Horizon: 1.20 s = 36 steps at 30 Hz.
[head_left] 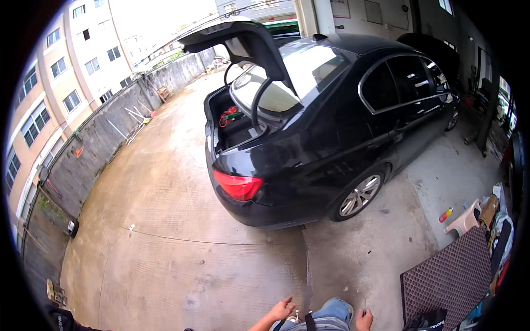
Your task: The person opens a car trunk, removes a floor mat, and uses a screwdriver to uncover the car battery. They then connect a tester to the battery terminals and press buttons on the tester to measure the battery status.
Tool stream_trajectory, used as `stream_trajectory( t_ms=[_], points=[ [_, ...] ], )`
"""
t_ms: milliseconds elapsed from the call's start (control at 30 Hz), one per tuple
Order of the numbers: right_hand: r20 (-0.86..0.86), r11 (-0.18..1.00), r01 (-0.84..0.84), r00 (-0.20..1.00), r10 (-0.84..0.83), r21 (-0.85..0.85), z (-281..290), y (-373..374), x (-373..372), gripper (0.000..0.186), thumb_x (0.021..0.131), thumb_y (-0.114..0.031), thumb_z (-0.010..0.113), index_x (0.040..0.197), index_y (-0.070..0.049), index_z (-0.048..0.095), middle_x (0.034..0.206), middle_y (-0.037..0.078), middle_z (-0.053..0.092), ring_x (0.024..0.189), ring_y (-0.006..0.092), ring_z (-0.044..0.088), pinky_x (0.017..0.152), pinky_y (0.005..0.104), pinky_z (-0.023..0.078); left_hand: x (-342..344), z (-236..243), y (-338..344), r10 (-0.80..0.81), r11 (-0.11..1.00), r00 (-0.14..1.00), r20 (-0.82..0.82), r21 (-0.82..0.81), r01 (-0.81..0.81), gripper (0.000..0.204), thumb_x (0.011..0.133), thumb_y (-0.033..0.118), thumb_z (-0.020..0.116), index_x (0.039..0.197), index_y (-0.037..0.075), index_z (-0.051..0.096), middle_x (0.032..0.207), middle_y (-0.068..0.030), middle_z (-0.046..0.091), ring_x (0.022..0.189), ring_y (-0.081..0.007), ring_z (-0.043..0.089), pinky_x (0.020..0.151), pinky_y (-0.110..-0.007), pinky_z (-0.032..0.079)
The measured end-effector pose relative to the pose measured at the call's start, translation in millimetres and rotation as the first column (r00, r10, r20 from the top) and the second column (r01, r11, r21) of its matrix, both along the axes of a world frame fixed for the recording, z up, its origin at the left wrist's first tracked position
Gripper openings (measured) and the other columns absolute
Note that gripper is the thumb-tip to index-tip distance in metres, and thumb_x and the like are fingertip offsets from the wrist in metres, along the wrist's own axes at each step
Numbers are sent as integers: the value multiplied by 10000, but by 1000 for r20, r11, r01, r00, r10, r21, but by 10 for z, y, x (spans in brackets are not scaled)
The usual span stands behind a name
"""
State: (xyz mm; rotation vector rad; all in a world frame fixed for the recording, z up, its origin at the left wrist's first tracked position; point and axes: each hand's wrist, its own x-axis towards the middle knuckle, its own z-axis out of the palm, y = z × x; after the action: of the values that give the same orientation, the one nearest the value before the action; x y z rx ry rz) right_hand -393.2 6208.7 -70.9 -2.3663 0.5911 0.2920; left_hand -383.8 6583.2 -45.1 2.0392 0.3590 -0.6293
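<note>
At the lower edge, my left hand (282, 309) reaches forward from a bare forearm. It is open, its fingers a little apart with nothing in them. My right hand (364, 320) hangs beside my blue-clad leg (337, 309), fingers curled. A small dark spot shows at its fingertips, too small to name. Ahead stands a black sedan (309, 160) with its trunk lid (232, 38) raised, apart from both hands. Inside the trunk (243, 129) lie a red coiled cable (227, 115) and a green item. The red tail light (238, 186) faces me.
A dark quilted mat (450, 276) leans at the right, near a pale plastic stool (465, 218) and a red-and-yellow can (445, 214). Wet concrete (165, 220) stretches left to a grey wall (110, 132) with poles (135, 118) along it.
</note>
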Motion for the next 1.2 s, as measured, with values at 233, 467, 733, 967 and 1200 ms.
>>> stream_trajectory(
  t_ms=[233, 467, 733, 967, 1200],
  points=[
    [293, 333, -847, 470, 833, 414, 1263, 3789, 1419, 287, 904, -266, 590, 1040, -16, 632, 791, 236, 660, 741, 391, 664, 635, 441, 510, 585, 1134, 1340, 503, 779, 796, 337, -576, -248, 438, 1013, 254, 505, 1356, -18, 484, 1295, -167, 596, 1179, -192, 564, 1001, -306, 427],
    [439, -230, -809, 39, 898, 541, 1387, 7199, 1956, 354, 914, -343, 627, 1086, -33, 624, 903, 151, 685, 812, 278, 657, 742, 387, 504, 394, 1200, 4536, 805, 592, 481, 348, -420, -687, 398, 1045, 239, 399, 1035, -64, 657, 1116, -184, 683, 1082, -230, 622, 981, -366, 458],
    [470, -415, -786, -182, 864, 458, 1457, 10016, 3168, 277, 904, -281, 614, 1035, -38, 595, 850, 119, 671, 799, 290, 649, 700, 415, 502, -126, 1012, 7215, 948, -254, -314, 45, -486, -836, 321, 944, 285, 543, 1111, 13, 580, 827, -77, 591, 771, -203, 579, 720, -358, 485],
    [468, 666, -690, 706, 533, 283, 890, 11119, 5522, 411, 872, -227, 637, 1228, -50, 534, 1231, 171, 546, 1123, 335, 553, 948, 423, 460, 1857, 485, 9911, 903, 425, 430, -11, -141, -894, 358, 1007, 344, 478, 1121, 20, 580, 723, -26, 540, 531, -110, 490, 473, -265, 430],
    [136, 949, 268, 959, -247, -168, -58, 10197, 7860, 946, 727, -411, 791, 1454, -107, 268, 1501, 244, 247, 1391, 441, 239, 1082, 570, 292, 6158, 1259, 10903, 453, 883, 889, -64, -101, -458, 268, 1021, 288, 474, 1109, 68, 597, 708, 14, 537, 445, -40, 384, 388, -211, 289]
  ],
)
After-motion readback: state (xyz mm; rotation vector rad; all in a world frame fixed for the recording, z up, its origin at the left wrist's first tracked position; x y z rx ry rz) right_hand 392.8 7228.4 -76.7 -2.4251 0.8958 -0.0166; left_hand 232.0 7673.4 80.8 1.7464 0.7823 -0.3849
